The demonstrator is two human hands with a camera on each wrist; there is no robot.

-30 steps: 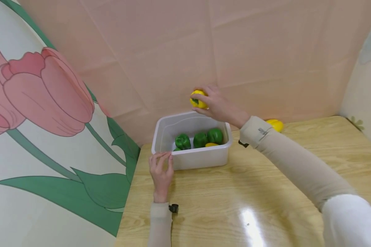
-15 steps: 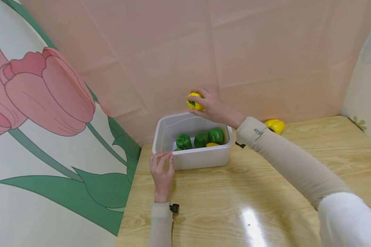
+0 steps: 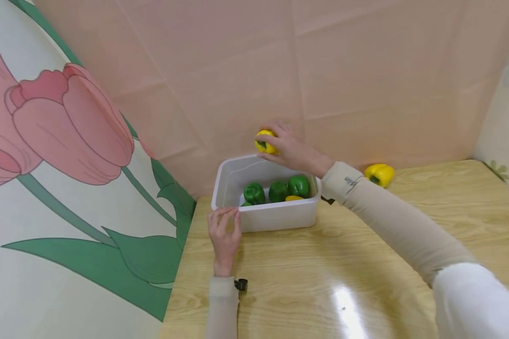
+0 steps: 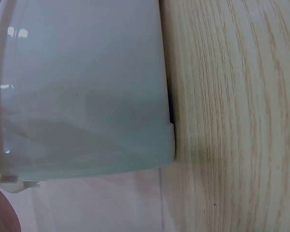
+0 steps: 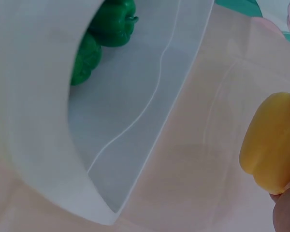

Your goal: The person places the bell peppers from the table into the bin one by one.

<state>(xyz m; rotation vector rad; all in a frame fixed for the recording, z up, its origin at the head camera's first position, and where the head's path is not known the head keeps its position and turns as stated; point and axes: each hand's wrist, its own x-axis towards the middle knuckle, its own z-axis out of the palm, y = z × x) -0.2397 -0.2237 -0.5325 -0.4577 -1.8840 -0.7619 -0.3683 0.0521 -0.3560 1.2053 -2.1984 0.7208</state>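
A yellow bell pepper (image 3: 266,142) with a green stem is gripped in my right hand (image 3: 289,147), above the back rim of a white plastic bin (image 3: 279,217). The right wrist view shows the same pepper (image 5: 271,145) beside the bin's outer wall, fingers at its edge. My left hand (image 3: 224,235) holds the bin's front left rim between thumb and fingers; the left wrist view has mostly the bin's side (image 4: 87,87). Inside the bin lie several green bell peppers (image 3: 254,193) and a yellow one (image 3: 294,198), partly hidden by the front wall.
Another yellow bell pepper (image 3: 380,174) lies on the wooden table (image 3: 296,278), right of the bin near the back edge. A pinkish sheet (image 3: 220,70) hangs behind the table. At the left stands a wall (image 3: 80,207) painted with tulips.
My right hand has shifted slightly left and down with the yellow bell pepper, relative to the bin. My left hand stays on the rim. The head view has turned a little.
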